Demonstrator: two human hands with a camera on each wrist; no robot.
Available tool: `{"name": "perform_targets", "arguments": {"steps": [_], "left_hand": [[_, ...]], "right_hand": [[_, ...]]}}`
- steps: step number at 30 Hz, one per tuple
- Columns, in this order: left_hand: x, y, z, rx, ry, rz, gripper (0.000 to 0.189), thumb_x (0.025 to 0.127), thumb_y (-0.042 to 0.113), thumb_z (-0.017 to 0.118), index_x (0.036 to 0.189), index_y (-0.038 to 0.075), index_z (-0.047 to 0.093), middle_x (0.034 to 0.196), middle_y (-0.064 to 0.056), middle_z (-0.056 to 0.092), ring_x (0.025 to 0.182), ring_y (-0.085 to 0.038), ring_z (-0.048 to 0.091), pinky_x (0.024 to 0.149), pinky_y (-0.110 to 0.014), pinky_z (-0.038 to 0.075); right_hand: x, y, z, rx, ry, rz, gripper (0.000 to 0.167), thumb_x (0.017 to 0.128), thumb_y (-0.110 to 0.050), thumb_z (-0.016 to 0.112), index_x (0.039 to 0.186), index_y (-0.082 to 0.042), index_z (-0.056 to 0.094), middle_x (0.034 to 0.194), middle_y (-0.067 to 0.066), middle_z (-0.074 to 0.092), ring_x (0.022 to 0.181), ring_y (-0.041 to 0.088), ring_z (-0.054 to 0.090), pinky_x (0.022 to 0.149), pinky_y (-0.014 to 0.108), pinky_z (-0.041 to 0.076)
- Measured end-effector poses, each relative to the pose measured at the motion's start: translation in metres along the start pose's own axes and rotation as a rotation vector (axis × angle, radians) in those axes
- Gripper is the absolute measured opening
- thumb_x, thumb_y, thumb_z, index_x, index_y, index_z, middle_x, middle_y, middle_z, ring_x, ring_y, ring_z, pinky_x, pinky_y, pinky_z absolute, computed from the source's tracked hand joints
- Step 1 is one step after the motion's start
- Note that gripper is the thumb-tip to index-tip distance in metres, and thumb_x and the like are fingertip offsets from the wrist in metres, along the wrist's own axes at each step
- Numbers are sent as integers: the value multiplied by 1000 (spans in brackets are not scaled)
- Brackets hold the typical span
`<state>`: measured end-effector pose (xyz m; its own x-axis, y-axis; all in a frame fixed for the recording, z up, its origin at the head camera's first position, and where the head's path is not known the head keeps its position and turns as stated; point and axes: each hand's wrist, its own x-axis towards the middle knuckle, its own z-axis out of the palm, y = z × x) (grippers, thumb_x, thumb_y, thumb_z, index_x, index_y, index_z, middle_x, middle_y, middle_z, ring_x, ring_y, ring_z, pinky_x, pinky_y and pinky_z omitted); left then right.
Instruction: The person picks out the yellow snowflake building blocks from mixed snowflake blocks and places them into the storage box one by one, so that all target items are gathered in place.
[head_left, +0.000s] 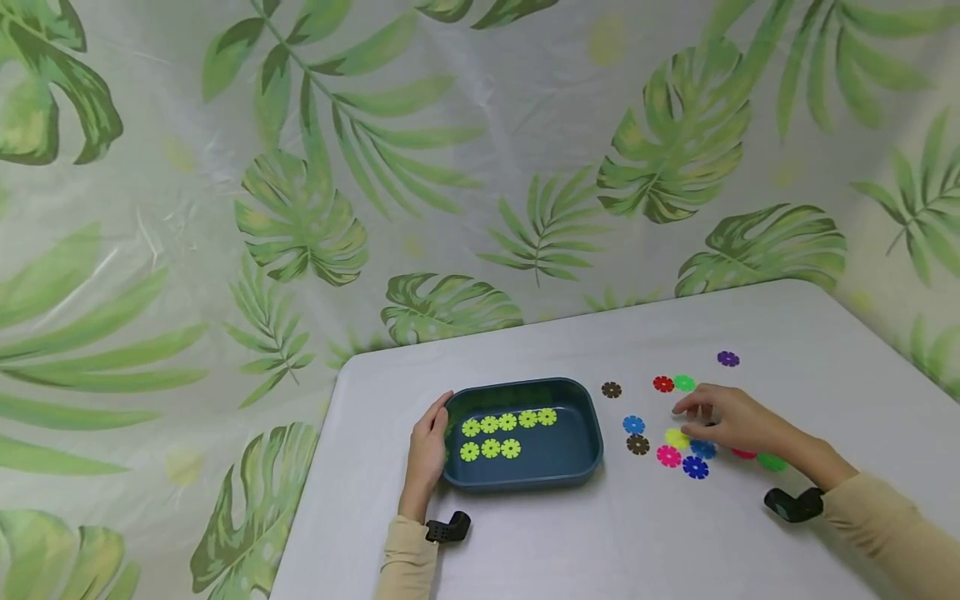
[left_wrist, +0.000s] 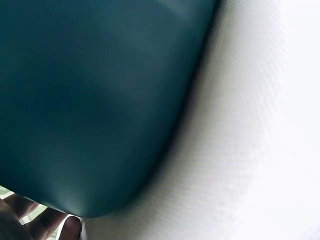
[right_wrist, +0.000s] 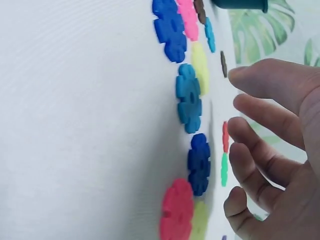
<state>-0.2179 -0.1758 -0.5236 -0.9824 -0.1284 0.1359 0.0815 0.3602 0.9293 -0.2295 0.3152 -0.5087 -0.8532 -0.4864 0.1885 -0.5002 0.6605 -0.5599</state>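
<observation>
A dark teal rectangular tray [head_left: 525, 473] sits on the table with two rows of yellow-green notched plastic discs [head_left: 490, 448] inside. My left hand [head_left: 426, 454] grips its left end; in the left wrist view, fingers [left_wrist: 45, 223] lie against the tray's outer wall [left_wrist: 100, 115]. Over the loose discs at the right hovers my right hand [head_left: 723, 417], fingers loosely bent and apart, nothing between them. Closest below it are a yellow disc [head_left: 677, 438] and a blue disc [head_left: 702, 448]. A pink disc [head_left: 669, 456] and a dark blue disc [head_left: 695, 467] lie nearer the front.
Brown discs [head_left: 611, 390] and a light blue disc [head_left: 633, 425] lie just right of the tray. Farther back are a red disc [head_left: 663, 384], a green disc [head_left: 684, 382] and a purple disc [head_left: 728, 358]. A leaf-patterned curtain [head_left: 540, 225] hangs behind the white table [head_left: 555, 542].
</observation>
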Motion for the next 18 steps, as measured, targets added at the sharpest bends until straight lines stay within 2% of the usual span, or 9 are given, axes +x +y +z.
{"name": "perform_targets", "arguments": {"steps": [8, 12, 18], "left_hand": [[0, -1, -1, -1, 0, -6, 40, 111, 29, 41, 146, 18, 56, 151, -3, 51, 144, -26, 39, 119, -51, 29], [0, 0, -1, -3, 0, -3, 40, 111, 29, 41, 146, 18, 57, 151, -3, 51, 144, -26, 39, 119, -52, 28], [0, -2, -1, -7, -3, -3, 39, 111, 30, 41, 146, 20, 57, 151, -3, 51, 145, -26, 39, 119, -51, 29]], "right_hand": [[-10, 5, 6, -36, -37, 77, 35, 83, -27, 85, 111, -11, 73, 94, -9, 61, 84, 8, 54, 73, 24, 54], [-11, 6, 8, -50, -16, 73, 34, 82, -28, 86, 110, -12, 74, 95, -10, 62, 85, 7, 55, 76, 26, 55], [-11, 2, 9, -63, -14, 84, 33, 82, -29, 86, 108, -12, 75, 94, -9, 61, 84, 8, 54, 72, 24, 54]]}}
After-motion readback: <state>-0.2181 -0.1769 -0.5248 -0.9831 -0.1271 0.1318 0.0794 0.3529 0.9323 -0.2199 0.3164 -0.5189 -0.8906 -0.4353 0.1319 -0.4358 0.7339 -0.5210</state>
